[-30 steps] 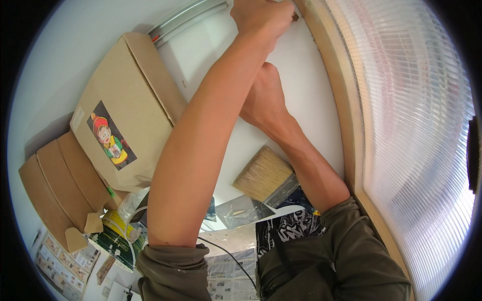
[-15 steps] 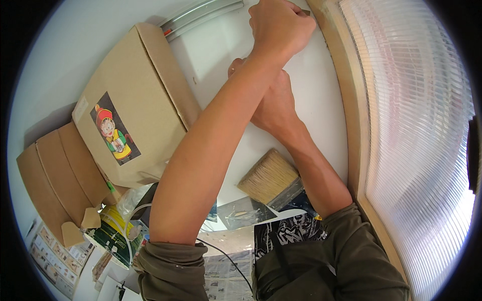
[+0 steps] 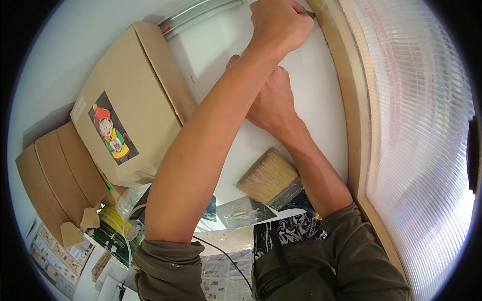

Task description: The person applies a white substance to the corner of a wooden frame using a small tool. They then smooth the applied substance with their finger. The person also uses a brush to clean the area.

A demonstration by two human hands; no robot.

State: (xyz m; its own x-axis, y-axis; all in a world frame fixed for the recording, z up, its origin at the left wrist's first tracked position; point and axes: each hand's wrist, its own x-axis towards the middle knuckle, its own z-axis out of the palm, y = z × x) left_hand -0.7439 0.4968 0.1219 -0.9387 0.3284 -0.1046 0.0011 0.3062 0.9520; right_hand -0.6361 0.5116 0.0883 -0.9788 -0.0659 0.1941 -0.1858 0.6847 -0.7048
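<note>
My left forearm crosses over my right one. Up by the wooden frame (image 3: 354,125), my left hand (image 3: 281,24) is closed, knuckles toward the frame. A small dark tip (image 3: 311,15) sticks out past its fingers and meets the wood; the rest of that thing is hidden. Below it, partly covered by my left forearm, my right hand (image 3: 273,98) is curled closed over the white surface (image 3: 321,95). Whatever its fingers may hold cannot be seen. A wide paintbrush (image 3: 268,175) with pale bristles lies near my right forearm.
Ribbed translucent panel (image 3: 416,130) fills the right side inside the frame. At left stand a large cardboard box (image 3: 145,100) with a cartoon sticker and a smaller brown box (image 3: 65,170). A green and yellow can (image 3: 113,233) sits below them. Metal rails (image 3: 201,15) lie at the back.
My left hand has shifted slightly left, and the dark tip shows a little more past its fingers. My right hand has moved slightly left too.
</note>
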